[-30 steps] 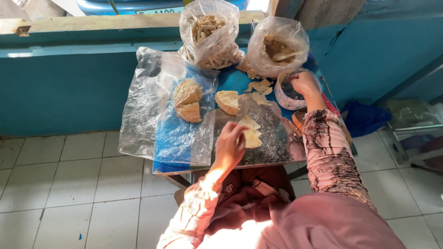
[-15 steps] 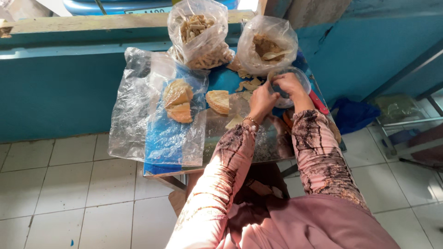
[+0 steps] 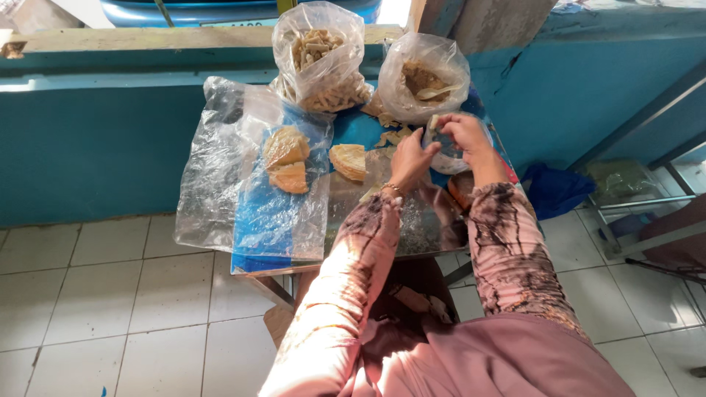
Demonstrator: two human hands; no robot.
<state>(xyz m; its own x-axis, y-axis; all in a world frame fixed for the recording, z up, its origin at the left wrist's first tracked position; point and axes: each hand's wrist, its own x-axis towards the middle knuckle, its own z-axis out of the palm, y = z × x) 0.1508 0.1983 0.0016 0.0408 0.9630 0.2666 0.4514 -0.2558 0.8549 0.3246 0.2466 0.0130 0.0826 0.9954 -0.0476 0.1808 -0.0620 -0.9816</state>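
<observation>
Here, worked at the far right of the blue table [image 3: 353,129], just in front of two big sacks. Held a small clear bag [image 3: 445,151] up between both hands: left hand [image 3: 412,158] pinching the near rim between thumb and fingertips, right hand [image 3: 468,132] curled over the far rim, fingers closed on the film. Could not make out any contents.

Probably best done with the mouth of the bag kept taut and level, drawn apart evenly by both pinches, to guard against folding shut or tearing. Called for a light grip, close to the edge of so thin a film.

Stood near the loose pieces [image 3: 392,137] and the sack of brown crisps [image 3: 423,77], with the sack of finger-shaped snacks [image 3: 320,59] just beside. Worth keeping sleeves and elbows off the folded wafers [image 3: 285,147] laid out on the plastic sheet [image 3: 220,184], brittle by the look of them.
</observation>
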